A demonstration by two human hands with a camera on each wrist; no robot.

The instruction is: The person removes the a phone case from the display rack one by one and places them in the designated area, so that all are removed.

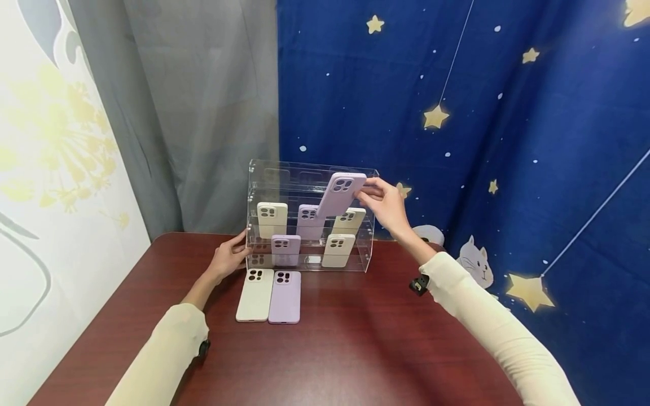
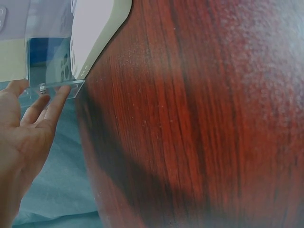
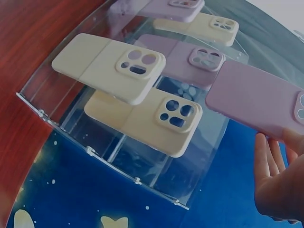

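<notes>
My right hand (image 1: 388,208) pinches a lilac phone case (image 1: 340,194) by its right edge, tilted in front of the upper part of a clear acrylic display rack (image 1: 369,248). In the right wrist view that lilac case overlaps another lilac case (image 3: 178,54) on the rack. Fairly straight fingers of my left hand (image 1: 227,260) touch the rack's left side panel, and the left wrist view has the fingertips (image 2: 61,92) right at the clear edge. The rack's tiers bear cream cases (image 1: 338,251) and lilac cases (image 1: 286,251).
Side by side on the dark red wooden table (image 1: 355,349) lie a cream case (image 1: 255,299) and a lilac case (image 1: 285,301), just in front of the rack's left part. Behind the table hang a grey curtain (image 1: 213,113) and a blue star-patterned curtain (image 1: 350,101).
</notes>
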